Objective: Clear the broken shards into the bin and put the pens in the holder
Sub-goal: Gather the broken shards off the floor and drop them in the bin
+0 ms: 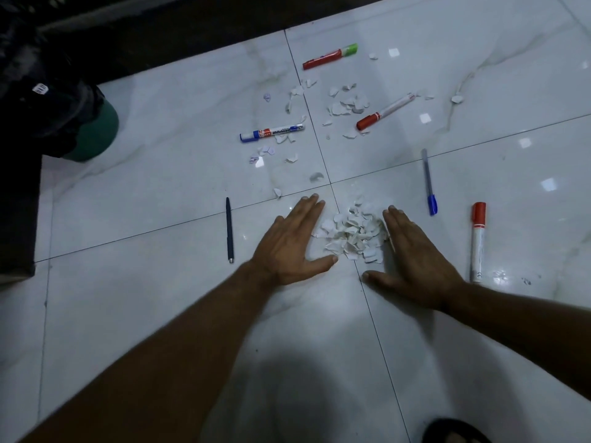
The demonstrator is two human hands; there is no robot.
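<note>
A heap of white shards lies on the glossy tiled floor between my hands. My left hand lies flat, fingers apart, at the heap's left side. My right hand lies flat at its right side, its edge touching the shards. More loose shards are scattered farther away. Pens lie around: a black pen, a blue whiteboard marker, a red and green marker, a red-capped marker, a blue-capped pen and another red-capped marker.
A green bin lined with a black bag stands at the left. Dark furniture runs along the left edge and a dark strip along the back. A foot in a sandal shows at the bottom right.
</note>
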